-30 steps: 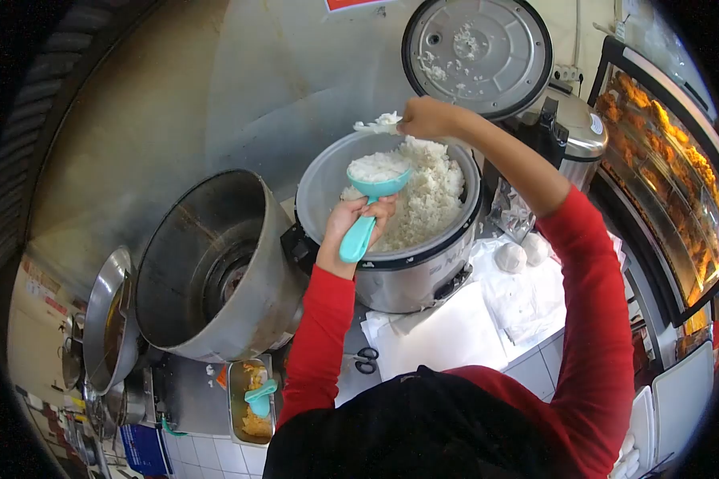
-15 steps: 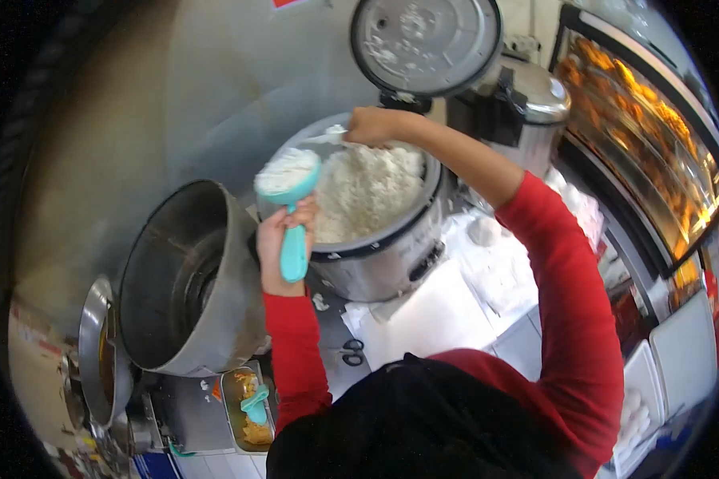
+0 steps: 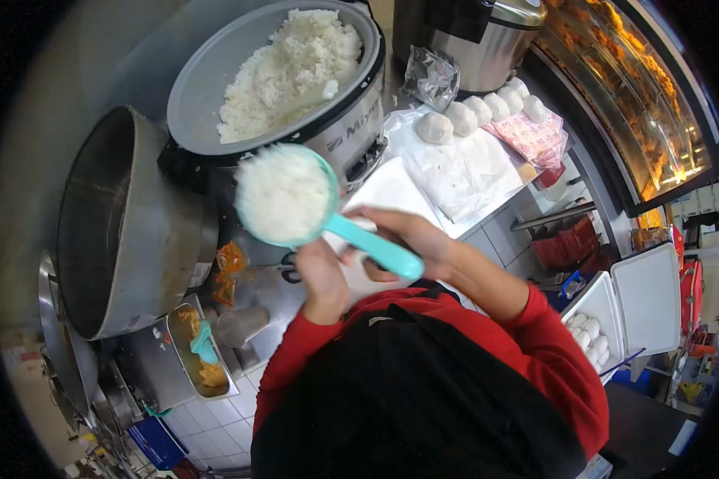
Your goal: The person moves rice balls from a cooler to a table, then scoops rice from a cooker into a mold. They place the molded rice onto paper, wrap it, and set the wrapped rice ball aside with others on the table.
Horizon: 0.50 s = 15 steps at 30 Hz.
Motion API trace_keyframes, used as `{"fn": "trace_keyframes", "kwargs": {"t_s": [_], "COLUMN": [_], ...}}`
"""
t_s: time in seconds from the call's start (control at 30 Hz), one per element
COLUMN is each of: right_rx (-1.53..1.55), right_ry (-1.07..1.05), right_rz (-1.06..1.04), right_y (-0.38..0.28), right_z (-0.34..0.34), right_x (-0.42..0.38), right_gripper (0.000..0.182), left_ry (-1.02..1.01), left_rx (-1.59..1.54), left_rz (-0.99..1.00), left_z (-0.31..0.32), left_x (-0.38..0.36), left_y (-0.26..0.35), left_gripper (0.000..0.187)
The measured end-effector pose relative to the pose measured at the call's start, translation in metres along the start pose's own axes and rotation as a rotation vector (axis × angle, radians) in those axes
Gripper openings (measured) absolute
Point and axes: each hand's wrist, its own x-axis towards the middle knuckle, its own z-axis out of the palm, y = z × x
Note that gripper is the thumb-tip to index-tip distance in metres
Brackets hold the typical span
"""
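A turquoise scoop [image 3: 382, 251] heaped with white rice [image 3: 286, 194] is in front of the steel worktop. My left hand [image 3: 323, 279] is closed at the scoop's neck, just below its bowl. Behind the handle is my right hand [image 3: 423, 239], its fingers bent around something white; the handle hides part of it. Beyond the scoop, the large cooker [image 3: 192, 104] holds a mound of rice [image 3: 295, 76]. White paper [image 3: 395, 191] lies beside the cooker.
A deep metal pot [image 3: 160, 231] stands at the left. Near it are a tray [image 3: 228, 389] of orange filling and a clear cup [image 3: 244, 323]. Several white rice balls [image 3: 435, 128] line the right side, by a glass food case [image 3: 639, 104]. An open white box [image 3: 607, 311] holds more balls.
Both hands have come back from the cooker toward the body, with the filled scoop. My right hand has left the rice and is now by the scoop's handle. The view has shifted.
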Motion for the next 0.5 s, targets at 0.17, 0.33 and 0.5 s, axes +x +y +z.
{"fn": "trace_keyframes", "kwargs": {"t_s": [0.17,0.33,0.5], "right_rx": [0.092,-0.215,-1.598], "right_ry": [0.203,0.443,0.757], "right_rz": [0.011,-0.238,-0.906], "right_y": [0.066,0.07,0.082], "right_z": [-0.106,-0.134,-0.136], "right_x": [-0.03,-0.049,-0.023], "right_gripper": [0.044,0.045,0.061], "left_ry": [-0.321,-0.512,-0.193], "left_rx": [1.058,1.631,1.405], "left_rz": [0.173,0.258,0.377], "left_z": [-0.092,-0.121,-0.119], "left_x": [-0.03,-0.053,-0.052], "left_y": [-0.135,-0.144,-0.153], "left_gripper": [0.054,0.08,0.089]}}
